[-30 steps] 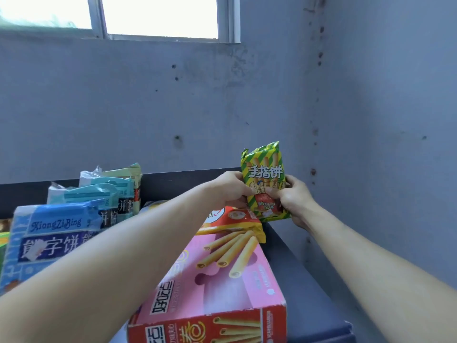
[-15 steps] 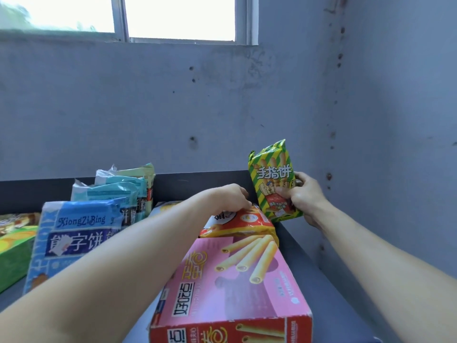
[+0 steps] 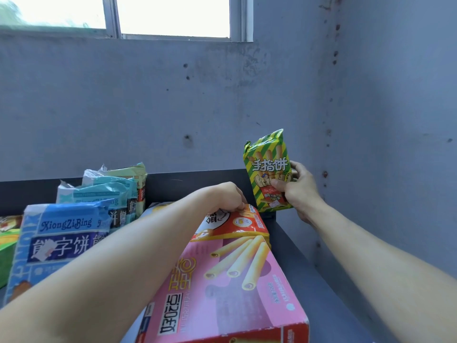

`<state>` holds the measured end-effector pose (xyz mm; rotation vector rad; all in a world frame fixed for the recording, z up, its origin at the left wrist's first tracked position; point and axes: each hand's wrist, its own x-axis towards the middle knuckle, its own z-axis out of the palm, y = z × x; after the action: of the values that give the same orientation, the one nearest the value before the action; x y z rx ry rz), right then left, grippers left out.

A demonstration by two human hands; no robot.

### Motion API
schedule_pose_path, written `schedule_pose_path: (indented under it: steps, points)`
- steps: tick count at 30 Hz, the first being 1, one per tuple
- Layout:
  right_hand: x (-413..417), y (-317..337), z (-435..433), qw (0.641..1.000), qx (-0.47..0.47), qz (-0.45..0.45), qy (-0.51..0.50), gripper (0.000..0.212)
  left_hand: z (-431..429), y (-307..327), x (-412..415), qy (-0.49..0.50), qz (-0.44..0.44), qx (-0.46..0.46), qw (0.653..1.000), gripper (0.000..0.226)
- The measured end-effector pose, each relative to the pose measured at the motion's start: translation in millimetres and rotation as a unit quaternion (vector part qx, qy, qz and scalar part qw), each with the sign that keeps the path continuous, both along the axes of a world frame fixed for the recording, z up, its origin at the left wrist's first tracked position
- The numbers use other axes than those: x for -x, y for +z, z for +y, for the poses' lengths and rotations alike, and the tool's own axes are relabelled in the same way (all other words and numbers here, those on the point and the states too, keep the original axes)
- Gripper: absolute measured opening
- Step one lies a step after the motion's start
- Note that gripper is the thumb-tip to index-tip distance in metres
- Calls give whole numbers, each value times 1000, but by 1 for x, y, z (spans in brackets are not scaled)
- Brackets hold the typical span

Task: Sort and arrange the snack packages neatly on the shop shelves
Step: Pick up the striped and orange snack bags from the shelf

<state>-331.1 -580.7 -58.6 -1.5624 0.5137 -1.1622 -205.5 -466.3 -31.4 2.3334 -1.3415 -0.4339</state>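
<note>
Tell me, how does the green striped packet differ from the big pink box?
The green striped packet is a soft bag held upright by the right hand; the pink box is stiff cardboard lying flat on the shelf. The packet looks much smaller than the box. Both picture stick-shaped biscuits.

A small shop's stock corner: a dark grey metal shelf (image 3: pixel 291 243) crowded with blue biscuit bags (image 3: pixel 59 241) and a pink wafer-roll box (image 3: pixel 222 293), against bare grey concrete walls (image 3: pixel 148 107)
</note>
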Motion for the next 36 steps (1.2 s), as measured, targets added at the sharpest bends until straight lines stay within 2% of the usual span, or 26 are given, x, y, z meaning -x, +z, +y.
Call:
schedule_pose_path:
  steps: [9,18,22,25,26,29,31,36]
  points:
    - [-4,-2,-3,1000,4,10,13,49,2,-1,-3,15,20,-9,1000,32]
    - [-1,-1,1,1000,10,1,7,48,-2,-1,3,22,-42,83,995,27]
    - [4,1,-1,1000,5,3,-16,52,-2,17,2,45,-25,111,993,20]
    - [6,1,0,1000,-3,-3,-12,53,6,36,5,20,-48,110,993,5]
    - [5,1,2,1000,-9,-6,-10,54,10,41,7,19,-55,118,991,7]
    - [1,3,5,999,-36,-19,-7,54,17,47,10,33,-24,182,982,2]
    - [-1,5,8,999,-39,-28,-3,53,23,52,10,59,-4,241,969,7]
    - [-5,15,15,999,-40,-32,16,49,41,77,11,71,-89,320,941,11]
